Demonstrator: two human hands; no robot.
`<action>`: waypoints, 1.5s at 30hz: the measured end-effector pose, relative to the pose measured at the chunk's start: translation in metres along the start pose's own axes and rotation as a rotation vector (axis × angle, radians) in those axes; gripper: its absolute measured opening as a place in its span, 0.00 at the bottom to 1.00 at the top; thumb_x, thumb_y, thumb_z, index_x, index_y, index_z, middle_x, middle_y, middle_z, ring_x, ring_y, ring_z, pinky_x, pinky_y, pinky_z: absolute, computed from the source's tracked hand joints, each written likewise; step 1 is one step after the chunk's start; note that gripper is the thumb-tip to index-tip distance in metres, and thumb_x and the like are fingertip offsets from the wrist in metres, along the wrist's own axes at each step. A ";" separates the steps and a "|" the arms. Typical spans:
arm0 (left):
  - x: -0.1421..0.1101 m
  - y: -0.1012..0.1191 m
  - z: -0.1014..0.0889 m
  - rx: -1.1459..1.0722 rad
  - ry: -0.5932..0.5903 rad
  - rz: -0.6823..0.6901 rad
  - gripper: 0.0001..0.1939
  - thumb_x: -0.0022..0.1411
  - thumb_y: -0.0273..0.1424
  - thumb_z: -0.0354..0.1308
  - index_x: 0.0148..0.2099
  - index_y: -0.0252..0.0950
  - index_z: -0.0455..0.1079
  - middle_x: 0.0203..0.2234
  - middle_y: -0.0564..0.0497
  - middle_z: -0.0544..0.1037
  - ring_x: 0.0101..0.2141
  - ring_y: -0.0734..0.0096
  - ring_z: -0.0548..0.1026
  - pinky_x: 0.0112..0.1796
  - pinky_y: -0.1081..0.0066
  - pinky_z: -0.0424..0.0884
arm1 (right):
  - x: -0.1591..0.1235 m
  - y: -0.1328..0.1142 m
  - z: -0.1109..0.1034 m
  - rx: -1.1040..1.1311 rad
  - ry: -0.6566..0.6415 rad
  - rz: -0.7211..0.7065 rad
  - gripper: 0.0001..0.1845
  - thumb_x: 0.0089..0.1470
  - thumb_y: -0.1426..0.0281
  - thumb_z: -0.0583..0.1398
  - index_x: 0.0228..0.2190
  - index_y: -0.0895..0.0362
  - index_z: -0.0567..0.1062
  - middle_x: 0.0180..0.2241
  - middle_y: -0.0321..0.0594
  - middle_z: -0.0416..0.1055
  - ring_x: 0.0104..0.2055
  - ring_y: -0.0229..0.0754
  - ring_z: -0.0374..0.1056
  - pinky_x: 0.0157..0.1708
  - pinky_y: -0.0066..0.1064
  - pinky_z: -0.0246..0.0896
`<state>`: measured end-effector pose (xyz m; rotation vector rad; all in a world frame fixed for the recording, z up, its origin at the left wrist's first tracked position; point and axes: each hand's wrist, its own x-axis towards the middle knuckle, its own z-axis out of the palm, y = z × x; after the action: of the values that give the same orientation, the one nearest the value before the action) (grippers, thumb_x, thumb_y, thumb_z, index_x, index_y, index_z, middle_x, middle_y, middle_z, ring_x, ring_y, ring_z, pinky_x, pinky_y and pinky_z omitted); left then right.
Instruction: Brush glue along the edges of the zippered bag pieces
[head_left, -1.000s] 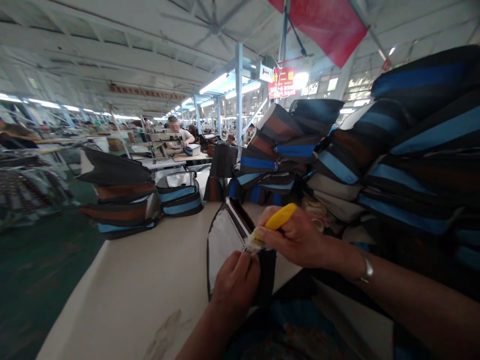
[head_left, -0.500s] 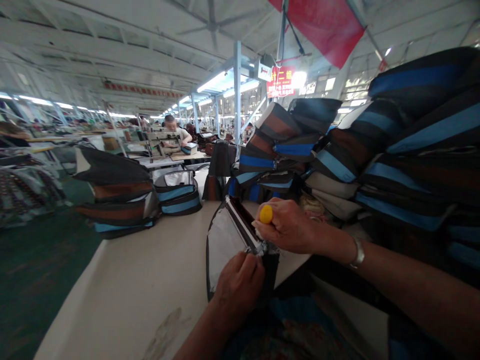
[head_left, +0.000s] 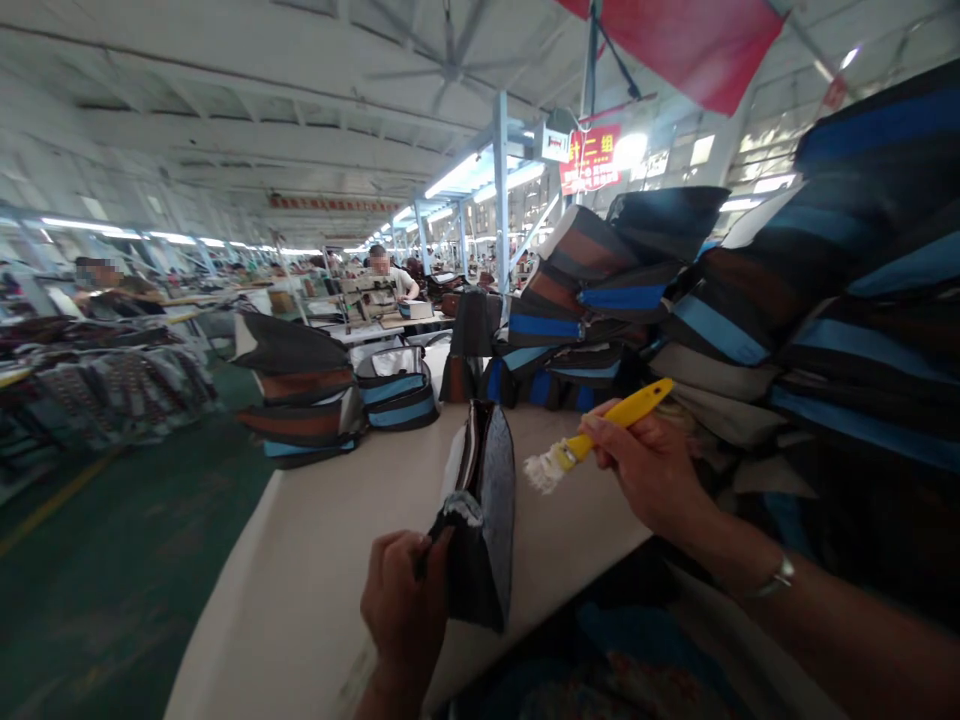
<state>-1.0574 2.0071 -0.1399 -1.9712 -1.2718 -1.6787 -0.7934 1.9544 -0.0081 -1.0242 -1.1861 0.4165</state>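
My right hand (head_left: 652, 460) grips a yellow-handled brush (head_left: 626, 412). Its pale, clumped bristles point left and hang over the table, apart from the bag. With closed fingers, my left hand (head_left: 405, 590) pinches the near left edge of a dark bag piece (head_left: 480, 570). This piece stands upright on the pale tabletop (head_left: 330, 560), its zipped opening upward and a grey panel on its right side. A whitish smear (head_left: 463, 507) shows at the near end of the opening.
Stacked bag pieces with blue and brown bands (head_left: 720, 330) rise at the right. A smaller stack (head_left: 300, 390) and a blue-striped bag (head_left: 397, 390) stand at the table's far left. Beyond, a person (head_left: 386, 275) sits at a sewing machine.
The brush has moved right, away from the bag, and now shows side-on. My left hand has shifted left and turned the bag so its opening and grey side show. The view has swung left.
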 end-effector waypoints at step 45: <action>0.032 0.046 -0.042 -0.232 -0.306 -0.264 0.10 0.61 0.39 0.59 0.40 0.39 0.72 0.33 0.52 0.75 0.34 0.68 0.75 0.36 0.71 0.72 | -0.011 -0.030 0.056 -0.171 -0.124 -0.433 0.06 0.62 0.70 0.56 0.32 0.55 0.72 0.28 0.35 0.69 0.29 0.37 0.65 0.31 0.29 0.61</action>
<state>-1.0531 1.9652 -0.0835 -2.3581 -1.5636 -1.7605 -0.8548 1.9551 0.0119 -0.8623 -1.5319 0.0369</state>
